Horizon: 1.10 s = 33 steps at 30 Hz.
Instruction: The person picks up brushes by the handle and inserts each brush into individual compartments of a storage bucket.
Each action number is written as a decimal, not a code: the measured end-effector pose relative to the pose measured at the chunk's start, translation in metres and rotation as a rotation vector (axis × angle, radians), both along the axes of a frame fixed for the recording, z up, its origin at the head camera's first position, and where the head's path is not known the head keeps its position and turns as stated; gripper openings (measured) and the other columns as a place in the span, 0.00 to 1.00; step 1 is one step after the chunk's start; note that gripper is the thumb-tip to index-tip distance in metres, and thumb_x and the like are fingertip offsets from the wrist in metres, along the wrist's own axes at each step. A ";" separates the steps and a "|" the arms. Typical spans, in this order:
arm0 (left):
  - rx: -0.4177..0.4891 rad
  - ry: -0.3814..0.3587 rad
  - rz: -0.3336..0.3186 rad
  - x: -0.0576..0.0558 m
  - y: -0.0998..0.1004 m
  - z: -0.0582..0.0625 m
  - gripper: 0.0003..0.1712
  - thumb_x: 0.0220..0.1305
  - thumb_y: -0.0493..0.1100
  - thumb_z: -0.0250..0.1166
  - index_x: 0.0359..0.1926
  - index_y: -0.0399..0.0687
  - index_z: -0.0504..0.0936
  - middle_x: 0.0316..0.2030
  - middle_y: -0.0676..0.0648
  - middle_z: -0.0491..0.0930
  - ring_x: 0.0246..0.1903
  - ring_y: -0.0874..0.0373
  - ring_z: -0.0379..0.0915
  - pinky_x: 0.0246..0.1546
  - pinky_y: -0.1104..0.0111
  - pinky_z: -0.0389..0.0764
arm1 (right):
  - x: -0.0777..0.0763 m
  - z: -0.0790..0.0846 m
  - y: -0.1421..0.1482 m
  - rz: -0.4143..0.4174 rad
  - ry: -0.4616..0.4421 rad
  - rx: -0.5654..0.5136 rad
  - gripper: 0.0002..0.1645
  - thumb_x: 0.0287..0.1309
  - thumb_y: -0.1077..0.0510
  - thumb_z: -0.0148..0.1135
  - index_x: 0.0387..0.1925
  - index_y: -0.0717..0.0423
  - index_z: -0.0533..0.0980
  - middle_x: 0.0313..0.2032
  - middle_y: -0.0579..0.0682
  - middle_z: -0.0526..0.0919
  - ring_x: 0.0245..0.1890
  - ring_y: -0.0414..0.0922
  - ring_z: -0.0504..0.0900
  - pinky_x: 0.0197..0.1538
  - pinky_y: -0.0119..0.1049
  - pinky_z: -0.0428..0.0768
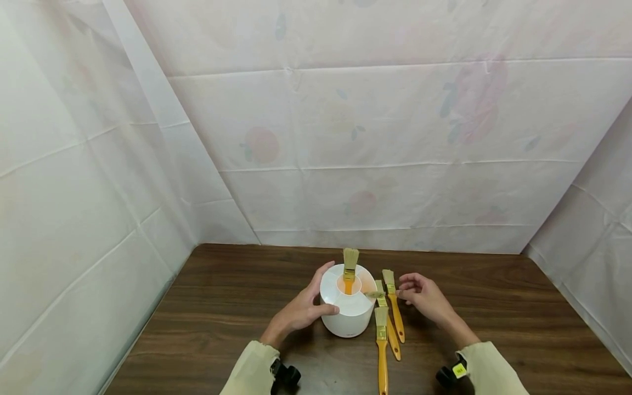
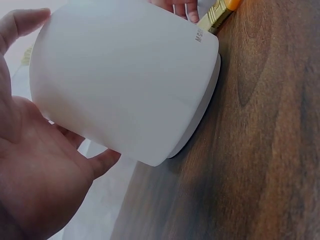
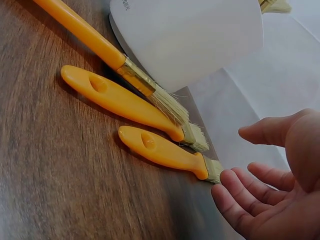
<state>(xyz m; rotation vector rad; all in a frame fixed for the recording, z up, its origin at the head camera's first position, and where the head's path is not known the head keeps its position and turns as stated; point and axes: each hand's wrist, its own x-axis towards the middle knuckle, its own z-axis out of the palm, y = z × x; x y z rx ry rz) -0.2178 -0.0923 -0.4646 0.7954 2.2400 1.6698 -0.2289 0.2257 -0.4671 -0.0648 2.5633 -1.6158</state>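
A round white pen holder (image 1: 348, 323) with a divided top stands on the table, and my left hand (image 1: 308, 307) grips its left side, thumb at the front rim. One paintbrush (image 1: 350, 263) sticks up from its centre, bristles upward. Bristles of another brush (image 1: 373, 294) poke out at the right rim. Three paintbrushes with yellow handles lie right of the holder: a front brush (image 1: 382, 351), a middle brush (image 1: 393, 339) and a right brush (image 1: 396, 315). My right hand (image 1: 425, 296) is beside the right brush, fingers loosely bent, fingertips close to its bristles (image 3: 214, 169).
Dark wood-grain table (image 1: 227, 307) underneath. A pale printed cloth (image 1: 370, 137) hangs behind the table, with white cloth (image 1: 84, 219) along the left side and more on the right. Each wrist wears a small black camera (image 1: 286, 376).
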 end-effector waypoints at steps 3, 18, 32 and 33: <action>0.005 0.000 0.004 0.000 0.000 0.000 0.54 0.59 0.46 0.67 0.78 0.60 0.43 0.74 0.50 0.55 0.73 0.51 0.52 0.69 0.39 0.49 | -0.002 -0.002 -0.001 -0.005 -0.007 0.010 0.23 0.63 0.63 0.63 0.57 0.70 0.70 0.43 0.60 0.80 0.38 0.46 0.81 0.39 0.38 0.82; 0.033 0.007 0.038 0.002 0.000 0.000 0.57 0.56 0.45 0.74 0.76 0.63 0.45 0.72 0.50 0.59 0.72 0.52 0.52 0.69 0.38 0.46 | -0.009 -0.022 -0.005 -0.088 0.003 0.121 0.19 0.59 0.62 0.66 0.51 0.68 0.76 0.35 0.51 0.83 0.32 0.43 0.78 0.35 0.35 0.77; 0.031 0.018 0.058 0.001 0.002 0.001 0.60 0.52 0.47 0.77 0.75 0.70 0.45 0.71 0.53 0.62 0.72 0.55 0.54 0.71 0.42 0.47 | -0.011 -0.024 -0.011 -0.136 0.011 0.233 0.23 0.57 0.55 0.70 0.48 0.67 0.78 0.31 0.51 0.80 0.30 0.44 0.74 0.34 0.36 0.72; 0.030 0.016 0.060 0.001 0.002 0.001 0.60 0.52 0.47 0.77 0.75 0.70 0.45 0.71 0.53 0.63 0.72 0.55 0.54 0.71 0.41 0.47 | -0.011 -0.024 -0.011 -0.139 0.011 0.244 0.23 0.57 0.55 0.70 0.48 0.67 0.79 0.31 0.51 0.80 0.29 0.44 0.73 0.34 0.36 0.72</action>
